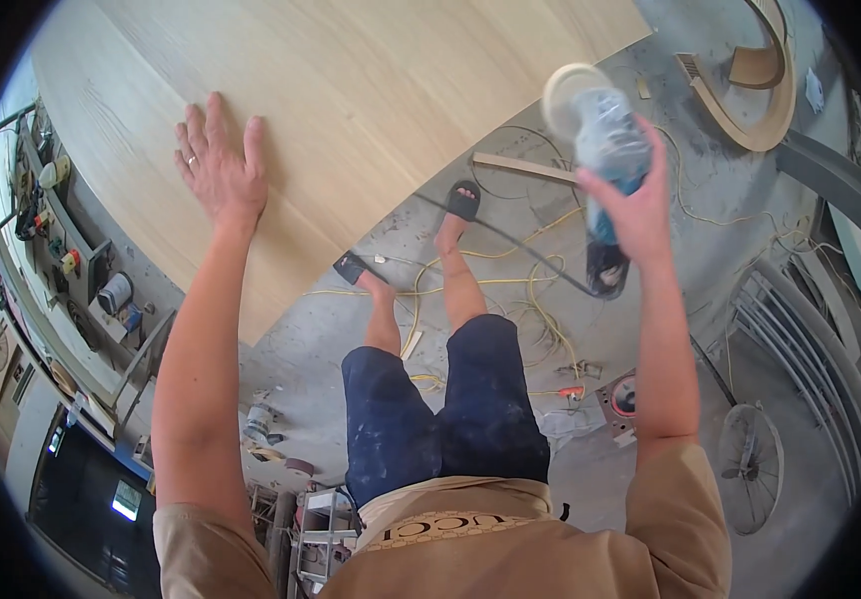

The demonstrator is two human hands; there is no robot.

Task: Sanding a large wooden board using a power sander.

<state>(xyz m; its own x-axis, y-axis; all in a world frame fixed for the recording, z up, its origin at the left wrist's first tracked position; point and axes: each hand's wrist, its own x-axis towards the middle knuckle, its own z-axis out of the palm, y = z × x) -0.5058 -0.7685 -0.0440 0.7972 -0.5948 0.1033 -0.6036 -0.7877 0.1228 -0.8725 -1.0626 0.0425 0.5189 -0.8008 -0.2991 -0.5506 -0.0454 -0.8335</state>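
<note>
There is one tabletop [351, 80], of pale wood. Of two hands, one, the left hand [223, 180], is on the tabletop, and one, the right hand [640, 215], is off to the tabletop's right. One ring [191, 161] sits on the left hand. To the tabletop's right there is one power sander [612, 140] with one round pad [562, 90], plus one straight wooden strip [525, 167]. Two sandals [463, 203] show just beside the tabletop's near edge. Well apart from the tabletop, toward the lower right, stand one wire wheel [750, 469] and several curved bars [800, 354], too overlapped to count.
</note>
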